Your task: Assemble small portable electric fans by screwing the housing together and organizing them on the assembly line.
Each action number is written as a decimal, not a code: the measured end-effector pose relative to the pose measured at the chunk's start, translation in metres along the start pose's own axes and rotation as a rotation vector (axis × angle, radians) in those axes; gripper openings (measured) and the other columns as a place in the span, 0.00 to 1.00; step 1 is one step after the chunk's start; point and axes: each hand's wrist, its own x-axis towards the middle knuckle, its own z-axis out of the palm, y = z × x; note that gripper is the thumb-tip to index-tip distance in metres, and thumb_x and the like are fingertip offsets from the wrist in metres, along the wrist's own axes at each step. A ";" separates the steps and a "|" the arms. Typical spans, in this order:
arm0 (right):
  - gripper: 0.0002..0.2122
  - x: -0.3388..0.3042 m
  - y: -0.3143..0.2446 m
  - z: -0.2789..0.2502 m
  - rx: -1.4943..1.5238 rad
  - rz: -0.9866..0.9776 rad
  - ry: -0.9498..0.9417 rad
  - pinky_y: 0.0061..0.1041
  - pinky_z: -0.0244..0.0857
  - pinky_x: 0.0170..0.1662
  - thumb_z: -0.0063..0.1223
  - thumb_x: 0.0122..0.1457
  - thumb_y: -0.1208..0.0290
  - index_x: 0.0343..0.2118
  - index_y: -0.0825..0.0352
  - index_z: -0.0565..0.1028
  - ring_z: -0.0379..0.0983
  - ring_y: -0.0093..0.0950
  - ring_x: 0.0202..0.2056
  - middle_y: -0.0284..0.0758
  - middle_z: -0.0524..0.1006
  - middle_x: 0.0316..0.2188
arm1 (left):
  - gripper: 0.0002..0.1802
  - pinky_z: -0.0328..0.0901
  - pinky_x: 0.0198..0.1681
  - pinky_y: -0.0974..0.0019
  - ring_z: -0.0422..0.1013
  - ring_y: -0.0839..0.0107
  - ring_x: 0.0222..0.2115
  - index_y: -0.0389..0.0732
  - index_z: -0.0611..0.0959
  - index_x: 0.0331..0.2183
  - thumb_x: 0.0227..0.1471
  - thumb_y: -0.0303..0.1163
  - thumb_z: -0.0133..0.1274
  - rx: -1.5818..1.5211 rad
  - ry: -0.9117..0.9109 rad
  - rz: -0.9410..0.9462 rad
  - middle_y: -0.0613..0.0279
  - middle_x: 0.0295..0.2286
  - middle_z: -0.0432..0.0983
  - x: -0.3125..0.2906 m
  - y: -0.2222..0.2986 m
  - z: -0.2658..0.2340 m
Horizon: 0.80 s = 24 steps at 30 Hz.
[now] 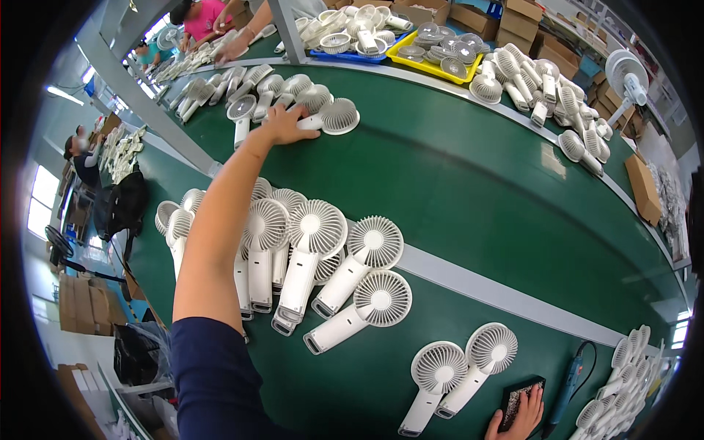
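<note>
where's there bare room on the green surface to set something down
Widest bare patch: the green tabletop between the pale far rail and the grey central strip, right of your left hand. Crowded: white plastic handheld fans bunched beside your left forearm, and more at lower right.

At the bottom left of the frame is 1 short, plain, dark blue sleeve [216,381]. The left forearm [226,213] is bare. So are the left hand [283,127] near the top and the right hand [523,418] at the bottom right.
</note>
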 end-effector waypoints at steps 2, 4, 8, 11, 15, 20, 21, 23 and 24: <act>0.26 -0.001 -0.001 0.000 -0.024 0.026 -0.004 0.49 0.49 0.65 0.53 0.61 0.65 0.60 0.73 0.68 0.60 0.52 0.64 0.53 0.66 0.63 | 0.48 0.53 0.62 0.40 0.56 0.34 0.60 0.56 0.76 0.56 0.37 0.73 0.60 -0.127 -0.237 0.099 0.30 0.55 0.63 0.019 -0.012 -0.010; 0.26 -0.001 -0.004 -0.008 -0.046 0.033 -0.006 0.49 0.50 0.65 0.53 0.62 0.65 0.60 0.73 0.68 0.60 0.52 0.64 0.53 0.66 0.63 | 0.46 0.55 0.62 0.42 0.58 0.34 0.57 0.55 0.78 0.54 0.39 0.73 0.58 -0.091 -0.109 0.113 0.30 0.54 0.67 0.016 0.010 -0.007; 0.26 0.006 -0.012 0.001 -0.052 -0.003 0.030 0.49 0.50 0.65 0.53 0.63 0.64 0.60 0.73 0.67 0.60 0.52 0.64 0.54 0.65 0.63 | 0.41 0.55 0.61 0.45 0.62 0.34 0.54 0.43 0.82 0.50 0.46 0.66 0.57 -0.127 0.070 0.305 0.37 0.48 0.75 0.000 0.008 0.003; 0.27 0.005 -0.010 0.002 -0.036 -0.012 0.020 0.49 0.48 0.66 0.54 0.62 0.64 0.61 0.72 0.67 0.59 0.50 0.65 0.52 0.64 0.64 | 0.40 0.59 0.59 0.46 0.63 0.35 0.53 0.42 0.82 0.47 0.46 0.68 0.57 -0.213 0.368 0.384 0.32 0.43 0.76 -0.036 0.034 -0.049; 0.26 -0.011 0.014 0.017 -0.074 0.013 0.038 0.45 0.43 0.68 0.48 0.63 0.66 0.62 0.73 0.64 0.53 0.47 0.68 0.47 0.61 0.67 | 0.40 0.64 0.54 0.52 0.66 0.39 0.49 0.45 0.82 0.50 0.47 0.67 0.58 -0.396 0.370 0.362 0.32 0.46 0.65 -0.169 0.075 -0.135; 0.27 -0.015 0.018 0.019 -0.069 0.011 0.047 0.48 0.41 0.68 0.47 0.63 0.63 0.62 0.74 0.64 0.53 0.46 0.69 0.48 0.59 0.68 | 0.31 0.63 0.52 0.52 0.66 0.45 0.47 0.37 0.81 0.45 0.49 0.54 0.63 -0.365 0.463 0.257 0.40 0.43 0.64 -0.363 0.063 -0.111; 0.27 -0.014 0.018 0.022 -0.067 0.011 0.054 0.48 0.41 0.68 0.47 0.63 0.63 0.62 0.74 0.64 0.52 0.45 0.69 0.47 0.59 0.68 | 0.29 0.63 0.52 0.51 0.65 0.42 0.47 0.37 0.81 0.45 0.48 0.49 0.65 -0.316 0.519 0.237 0.38 0.45 0.64 -0.394 0.062 -0.096; 0.28 -0.015 0.020 0.026 -0.080 -0.005 0.055 0.47 0.42 0.69 0.48 0.63 0.63 0.63 0.72 0.63 0.52 0.44 0.69 0.46 0.58 0.69 | 0.27 0.64 0.51 0.50 0.65 0.41 0.47 0.36 0.80 0.44 0.48 0.44 0.65 -0.367 0.506 0.076 0.38 0.46 0.64 -0.446 0.069 -0.065; 0.28 -0.015 0.021 0.029 -0.092 -0.017 0.049 0.45 0.42 0.69 0.48 0.63 0.64 0.64 0.71 0.62 0.52 0.43 0.70 0.44 0.58 0.69 | 0.25 0.64 0.49 0.50 0.65 0.42 0.45 0.35 0.80 0.42 0.48 0.44 0.65 -0.472 0.433 -0.047 0.39 0.45 0.63 -0.469 0.076 -0.050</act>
